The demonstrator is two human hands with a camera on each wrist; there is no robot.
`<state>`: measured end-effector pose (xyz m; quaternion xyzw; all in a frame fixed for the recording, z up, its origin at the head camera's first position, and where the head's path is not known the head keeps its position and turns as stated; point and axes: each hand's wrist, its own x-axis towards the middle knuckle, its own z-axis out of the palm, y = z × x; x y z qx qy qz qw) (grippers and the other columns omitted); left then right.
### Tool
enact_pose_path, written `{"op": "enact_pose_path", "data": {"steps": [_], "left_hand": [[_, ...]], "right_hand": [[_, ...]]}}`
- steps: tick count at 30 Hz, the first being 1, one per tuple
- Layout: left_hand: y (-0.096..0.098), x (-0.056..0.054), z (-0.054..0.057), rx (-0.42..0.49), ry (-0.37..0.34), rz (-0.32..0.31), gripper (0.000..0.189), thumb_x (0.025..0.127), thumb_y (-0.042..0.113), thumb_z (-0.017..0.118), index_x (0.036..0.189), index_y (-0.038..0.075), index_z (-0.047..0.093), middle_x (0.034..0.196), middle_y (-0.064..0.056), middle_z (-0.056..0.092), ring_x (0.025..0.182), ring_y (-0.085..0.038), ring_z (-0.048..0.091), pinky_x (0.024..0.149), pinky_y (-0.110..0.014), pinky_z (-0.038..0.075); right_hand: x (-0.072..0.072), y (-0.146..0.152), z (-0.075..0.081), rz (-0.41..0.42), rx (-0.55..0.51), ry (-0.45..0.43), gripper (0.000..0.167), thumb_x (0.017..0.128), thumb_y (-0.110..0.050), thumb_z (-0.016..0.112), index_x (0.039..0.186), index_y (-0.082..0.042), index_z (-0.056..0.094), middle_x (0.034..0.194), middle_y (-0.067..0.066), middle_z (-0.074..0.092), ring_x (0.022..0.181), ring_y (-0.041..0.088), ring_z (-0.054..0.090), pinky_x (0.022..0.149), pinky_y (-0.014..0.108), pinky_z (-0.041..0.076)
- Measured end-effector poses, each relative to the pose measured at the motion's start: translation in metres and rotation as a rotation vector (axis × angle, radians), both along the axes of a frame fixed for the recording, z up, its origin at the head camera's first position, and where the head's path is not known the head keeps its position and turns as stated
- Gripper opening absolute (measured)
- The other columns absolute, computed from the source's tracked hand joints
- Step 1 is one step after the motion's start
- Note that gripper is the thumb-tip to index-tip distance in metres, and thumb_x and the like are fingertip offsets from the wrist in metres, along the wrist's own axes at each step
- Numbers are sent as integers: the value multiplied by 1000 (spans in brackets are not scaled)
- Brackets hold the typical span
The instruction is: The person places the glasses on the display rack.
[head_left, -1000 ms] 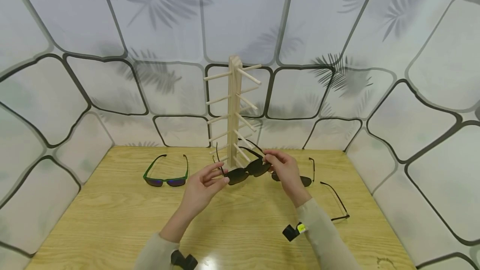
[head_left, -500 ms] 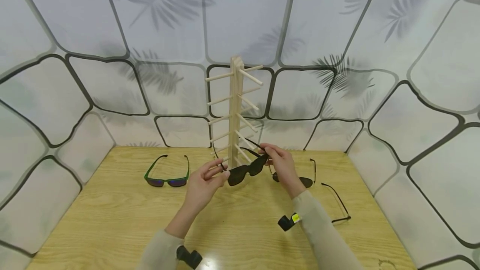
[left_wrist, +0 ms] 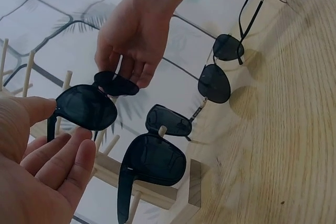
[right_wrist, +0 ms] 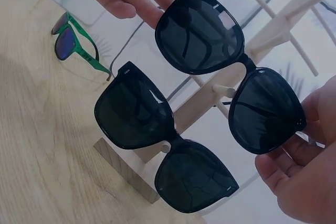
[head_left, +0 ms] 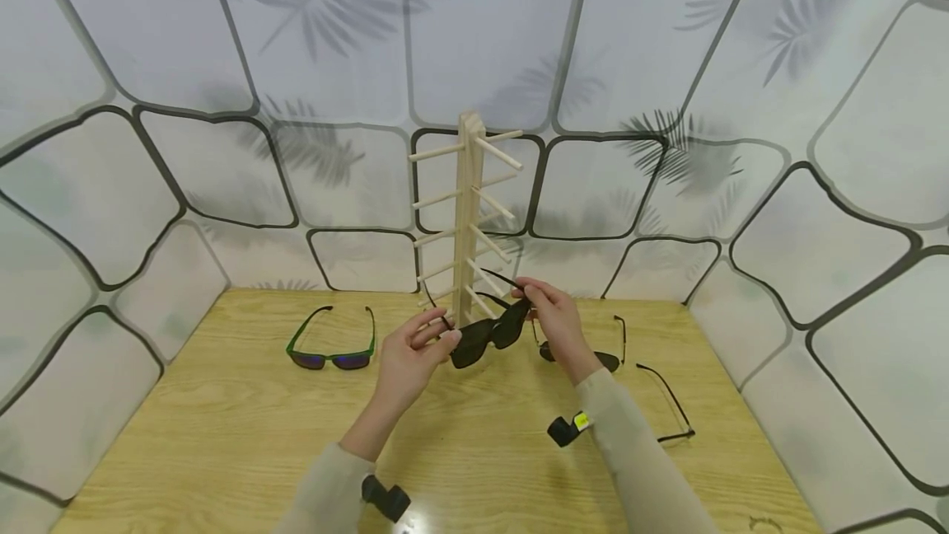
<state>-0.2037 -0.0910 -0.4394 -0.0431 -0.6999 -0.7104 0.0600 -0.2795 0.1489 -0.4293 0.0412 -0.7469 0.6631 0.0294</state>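
Observation:
Both hands hold a pair of black sunglasses (right_wrist: 202,35) in front of a pale wooden peg stand (head_left: 468,188). My left hand (head_left: 411,357) pinches one end of the frame near the hinge, thumb on the near side. At the other end, my right hand (head_left: 556,326) grips the frame by its corner. A second pair of black sunglasses (left_wrist: 156,159) sits on the lowest pegs, just below the held pair. In the head view the two pairs overlap, so the lower one is mostly hidden.
Green-framed sunglasses (head_left: 329,359) lie on the wooden table (head_left: 245,443) at left. Behind the right hand are thin-framed dark sunglasses (head_left: 606,361). Nearer, black-framed glasses (head_left: 670,398) are partly covered by the right sleeve. A patterned backdrop (head_left: 356,180) encloses the table.
The held sunglasses have tilted, with their right end raised. My left hand has shifted slightly right and my right hand slightly up and left. The grips stay on the frame.

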Motion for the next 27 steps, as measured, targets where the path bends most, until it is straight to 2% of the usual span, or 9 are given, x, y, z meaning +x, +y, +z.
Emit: {"op": "enact_pose_path", "data": {"steps": [4, 7, 13, 17, 23, 27], "left_hand": [[3, -4, -1, 16, -1, 6, 46, 95, 10, 79, 139, 6, 67, 130, -26, 71, 99, -26, 80, 76, -27, 64], [5, -6, -1, 21, -5, 16, 46, 95, 8, 78, 140, 6, 67, 130, -27, 71, 98, -25, 80, 77, -31, 65], [6, -9, -4, 17, -3, 34, 46, 95, 8, 78, 140, 6, 67, 131, -27, 70, 98, -26, 80, 76, -32, 65], [7, -11, -7, 22, -5, 34, 47, 95, 8, 78, 141, 4, 66, 132, -28, 70, 97, -22, 80, 76, -31, 65], [7, -13, -7, 30, -15, 32, 51, 96, 8, 77, 144, 1, 62, 132, -28, 69, 95, -17, 79, 75, -30, 65], [7, -14, -9, 35, -23, 35, 50, 96, 7, 77, 143, 2, 63, 132, -28, 69, 94, -13, 79, 74, -28, 64]], "right_hand": [[-3, 1, -1, -16, 17, 19, 36, 113, -20, 52, 140, -1, 66, 124, 17, 76, 94, 3, 65, 82, 28, 54], [-6, 2, -1, -16, 22, 18, 37, 112, -22, 53, 142, -2, 65, 127, 20, 74, 95, 2, 65, 80, 23, 54], [-7, 2, -1, -1, 32, 3, 40, 112, -22, 55, 145, -1, 62, 135, 23, 69, 97, -1, 65, 93, 34, 58], [-7, 2, -1, 0, 30, 9, 40, 112, -21, 55, 145, 1, 61, 135, 25, 68, 98, 0, 64, 95, 38, 58], [-11, 2, -5, 6, 42, 9, 40, 112, -20, 55, 146, 0, 61, 137, 25, 68, 106, 13, 67, 94, 36, 58], [-12, 3, -7, 13, 57, 11, 41, 112, -23, 54, 147, 0, 60, 137, 24, 68, 111, 22, 67, 97, 40, 58]]}}
